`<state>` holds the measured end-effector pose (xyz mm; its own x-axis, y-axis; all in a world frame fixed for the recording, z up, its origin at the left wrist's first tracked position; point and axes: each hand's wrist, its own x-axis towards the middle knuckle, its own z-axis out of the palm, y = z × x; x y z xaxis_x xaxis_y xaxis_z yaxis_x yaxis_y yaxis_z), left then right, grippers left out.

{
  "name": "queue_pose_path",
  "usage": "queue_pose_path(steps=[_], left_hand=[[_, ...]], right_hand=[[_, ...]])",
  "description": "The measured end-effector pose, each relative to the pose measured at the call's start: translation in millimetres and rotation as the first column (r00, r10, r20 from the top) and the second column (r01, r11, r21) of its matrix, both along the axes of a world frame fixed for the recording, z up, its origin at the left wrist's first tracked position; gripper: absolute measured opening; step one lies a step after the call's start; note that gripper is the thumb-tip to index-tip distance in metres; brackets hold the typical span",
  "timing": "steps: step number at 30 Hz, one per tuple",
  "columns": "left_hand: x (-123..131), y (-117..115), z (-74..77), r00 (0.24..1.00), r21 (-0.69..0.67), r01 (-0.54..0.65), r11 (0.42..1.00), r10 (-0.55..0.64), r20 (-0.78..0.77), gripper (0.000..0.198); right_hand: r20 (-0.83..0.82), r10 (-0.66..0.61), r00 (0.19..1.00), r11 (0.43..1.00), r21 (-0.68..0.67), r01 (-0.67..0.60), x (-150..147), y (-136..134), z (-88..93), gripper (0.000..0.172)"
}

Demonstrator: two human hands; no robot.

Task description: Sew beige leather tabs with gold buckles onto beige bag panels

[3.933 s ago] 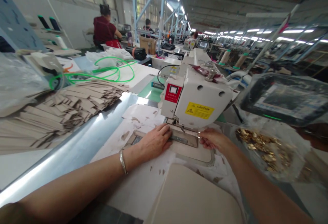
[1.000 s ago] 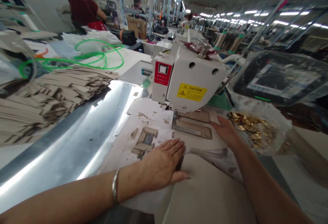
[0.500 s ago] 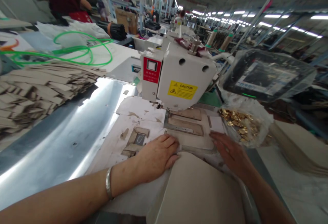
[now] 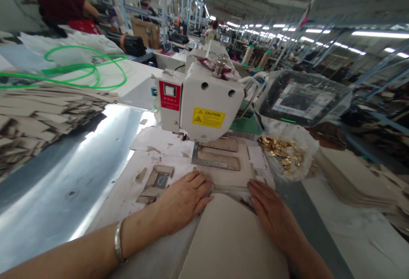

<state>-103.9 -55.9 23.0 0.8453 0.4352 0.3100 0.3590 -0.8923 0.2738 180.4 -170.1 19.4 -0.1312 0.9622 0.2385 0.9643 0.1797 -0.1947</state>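
Observation:
My left hand lies flat with fingers stretched out, its fingertips at the near left corner of a beige panel. At the panel's near right corner rest the fingertips of my right hand, also extended. The panel sits beneath the head of a white sewing machine. On the panel's far part lies a metal clamp frame, with brown strips inside its slots. Between my forearms, closest to me, is a larger beige piece, which looks like a stack. A bracelet circles my left wrist.
Left are a pile of beige strips, a shiny metal plate and a green hose. Right are a bag of gold-coloured metal pieces, a plastic-wrapped screen and stacked beige panels. A co-worker stands far left.
The view has turned slightly to the right. My right hand has slid toward me, from the panel's right side to its near right corner. My left hand stays at the panel's left corner.

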Motion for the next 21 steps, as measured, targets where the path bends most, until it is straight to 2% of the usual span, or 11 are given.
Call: queue_pose_path(steps=[7,12,14,15,17,18,21], left_hand=[[0.6,0.2,2.4,1.0,0.007,0.02,1.0,-0.02,-0.023,0.023],[-0.1,1.0,-0.9,0.999,-0.021,0.002,1.0,-0.003,-0.037,0.024],[-0.7,1.5,-1.2,0.999,-0.036,-0.001,0.999,0.0,-0.043,0.026],[-0.9,1.8,-0.2,0.999,-0.047,0.001,0.999,-0.003,-0.046,0.026],[-1.5,2.7,4.8,0.998,-0.082,0.006,0.997,-0.011,-0.056,0.028],[-2.0,3.4,8.8,0.998,-0.106,0.009,0.994,-0.015,-0.062,0.029],[-6.3,6.4,23.9,0.996,-0.174,0.003,0.985,-0.018,-0.083,0.031]], right_hand=[[-0.021,-0.117,0.993,0.993,-0.007,0.117,-5.9,-0.8,0.1,0.036],[-0.099,-0.051,0.994,0.999,-0.015,0.05,-0.3,-2.3,1.4,0.035],[-0.168,-0.034,0.985,0.999,0.005,0.035,19.8,1.7,2.6,0.037],[-0.196,-0.058,0.979,0.997,0.04,0.067,34.4,6.9,4.2,0.037],[-0.208,-0.202,0.957,0.96,0.152,0.236,68.4,24.9,9.2,0.035],[-0.182,-0.27,0.946,0.929,0.209,0.305,85.7,37.0,12.5,0.034],[0.015,-0.344,0.939,0.931,0.137,0.339,126.1,75.9,21.3,0.032]])
